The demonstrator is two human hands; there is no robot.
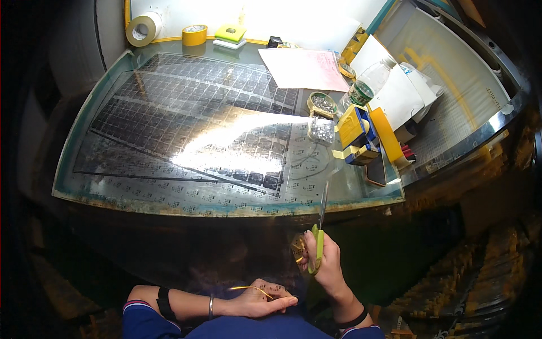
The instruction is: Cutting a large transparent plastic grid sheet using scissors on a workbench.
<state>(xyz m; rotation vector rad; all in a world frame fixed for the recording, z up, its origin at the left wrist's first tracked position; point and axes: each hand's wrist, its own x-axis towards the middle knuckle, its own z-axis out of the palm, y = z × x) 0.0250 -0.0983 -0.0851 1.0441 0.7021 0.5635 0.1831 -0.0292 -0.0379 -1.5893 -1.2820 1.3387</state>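
My right hand (327, 263) grips a pair of scissors (319, 243) by the green handles, with the metal blades pointing up past the table's front edge. Low in front of my body, my left hand (262, 300) is closed, thumb pressed against the fingers. A clear film (272, 288) with small dark marks shows over its fingers and appears pinched there; its outline is hard to make out. A thin yellow glint curves across that film. Ahead, large clear sheets (186, 96) with a dark grid pattern lie on the glass-topped table (141, 204), partly washed out by glare.
At the table's back stand a roll of white tape (144, 29), a yellow tape roll (195, 35) and a green-and-white block (230, 34). Pink paper (305, 69), small tubs of metal bits (322, 131), a clear jar (361, 87), a blue-yellow tape dispenser (357, 130) and a phone (376, 171) crowd the right side.
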